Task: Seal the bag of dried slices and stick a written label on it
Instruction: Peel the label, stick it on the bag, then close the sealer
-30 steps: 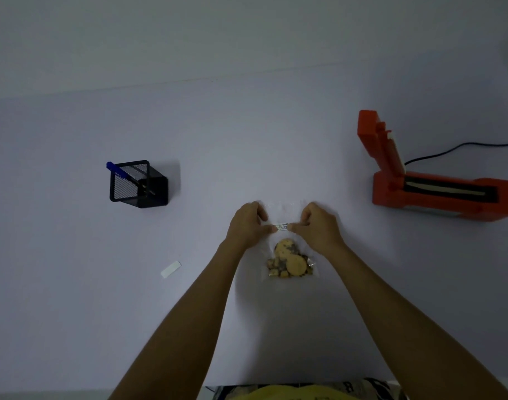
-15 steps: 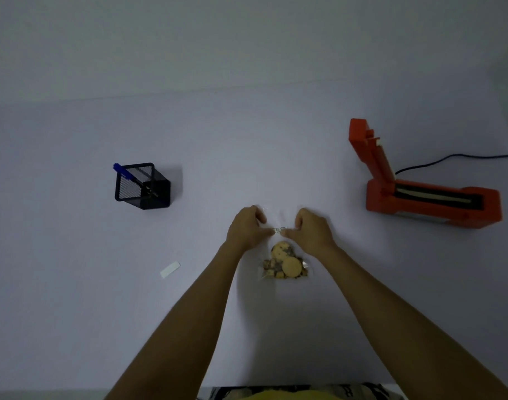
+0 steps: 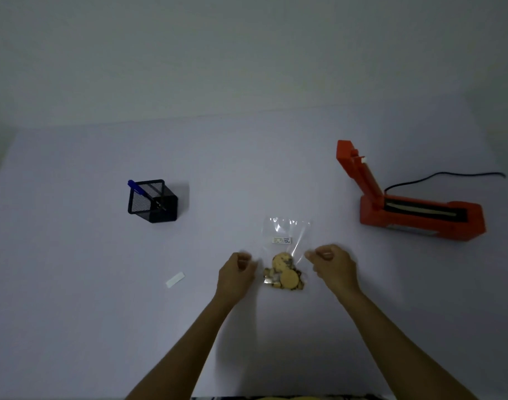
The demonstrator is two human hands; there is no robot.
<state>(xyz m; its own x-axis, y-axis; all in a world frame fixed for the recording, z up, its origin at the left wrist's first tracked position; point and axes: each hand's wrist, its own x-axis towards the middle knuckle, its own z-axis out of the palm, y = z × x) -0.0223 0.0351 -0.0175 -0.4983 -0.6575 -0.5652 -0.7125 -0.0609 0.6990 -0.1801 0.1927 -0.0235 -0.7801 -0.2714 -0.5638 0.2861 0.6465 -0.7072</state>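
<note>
Bag of dried slices lies flat on white table, centre-near, clear, small written label stuck mid-bag above the slices. Orange heat sealer far right, lid up, black cord trailing right. Black mesh pen holder far left, blue pen in it. White paper strip near left. Left hand just left of bag, right hand just right, both loosely curled, gripping nothing, off the bag
</note>
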